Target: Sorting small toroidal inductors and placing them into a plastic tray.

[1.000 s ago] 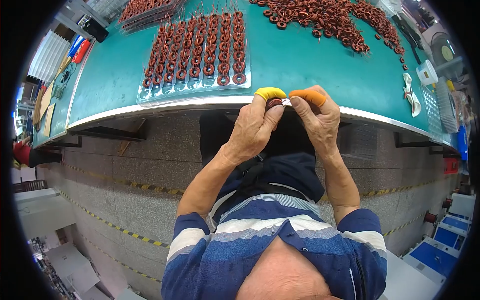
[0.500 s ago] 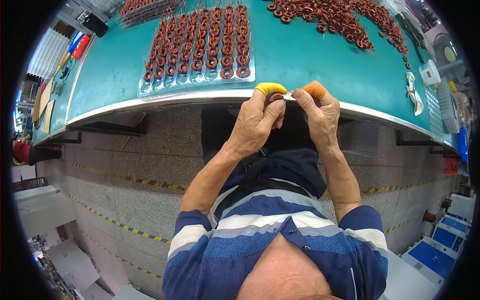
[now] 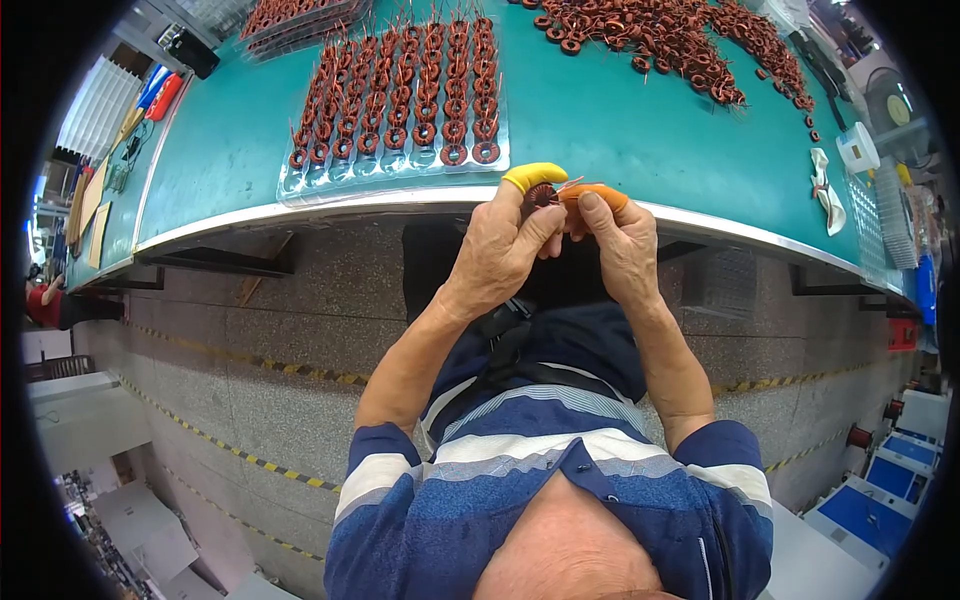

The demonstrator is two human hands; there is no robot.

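Pinched between the fingers of my left hand (image 3: 503,238) is a copper-wound toroidal coil (image 3: 538,197), held just off the table's front edge. A yellow cover sits on that hand's index finger. My right hand (image 3: 622,238), with an orange cover on its index finger, is closed at the coil's right side, where thin copper wire ends (image 3: 569,185) stick out. Thumb and index finger seem to grip the wire; the fingertips partly hide it. Beyond my left hand, a clear plastic tray (image 3: 292,190) holds rows of similar coils with their leads pointing up.
A heap of loose coils (image 3: 650,35) lies on the green table (image 3: 570,110) at the far right. More filled trays (image 3: 300,20) are stacked at the far left. A white cloth (image 3: 827,190) and a white tub (image 3: 858,147) are on the right.
My right hand has shifted left, closer to the coil. My left hand has moved slightly left with the coil, which now faces up more, and its wire ends show beside the fingers.
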